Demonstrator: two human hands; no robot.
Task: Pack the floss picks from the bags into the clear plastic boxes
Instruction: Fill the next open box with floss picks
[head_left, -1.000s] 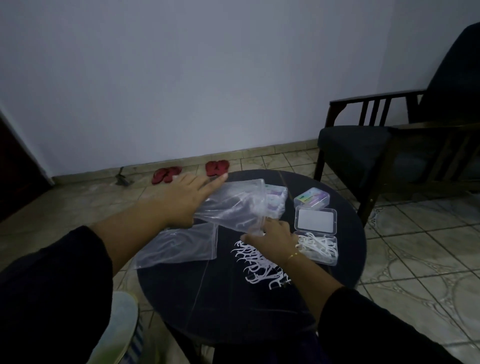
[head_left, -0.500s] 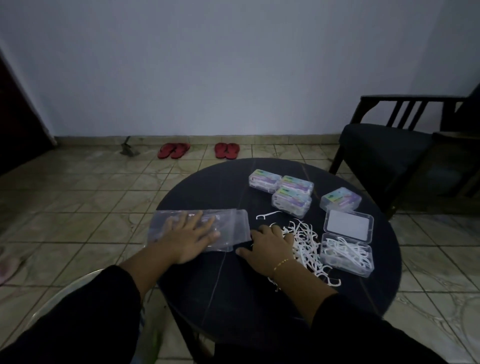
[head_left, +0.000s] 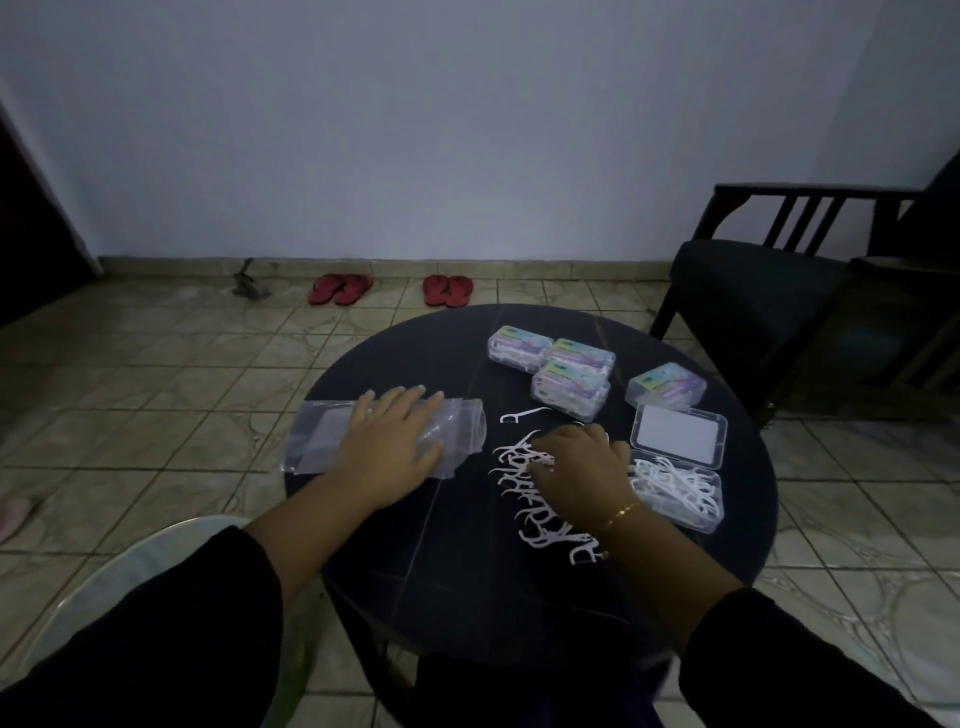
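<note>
On the round black table (head_left: 467, 582), my left hand (head_left: 389, 441) lies flat on the empty clear plastic bags (head_left: 317, 434) at the left edge. My right hand (head_left: 582, 467) rests palm down on a pile of loose white floss picks (head_left: 524, 488) in the middle, fingers bent into the pile. One stray pick (head_left: 519, 414) lies just beyond it. To the right sits an open clear box (head_left: 675, 491) holding several picks, its lid (head_left: 678, 434) folded back. Several closed, filled boxes (head_left: 569, 382) stand at the far side.
A dark armchair (head_left: 779, 296) stands right of the table. Two pairs of red slippers (head_left: 395, 288) lie by the far wall on the tiled floor. A pale round seat edge (head_left: 130, 571) shows at lower left.
My left hand laid the lifted bag down onto the other bag and now presses it flat. My right hand let go of the bag and moved onto the pick pile.
</note>
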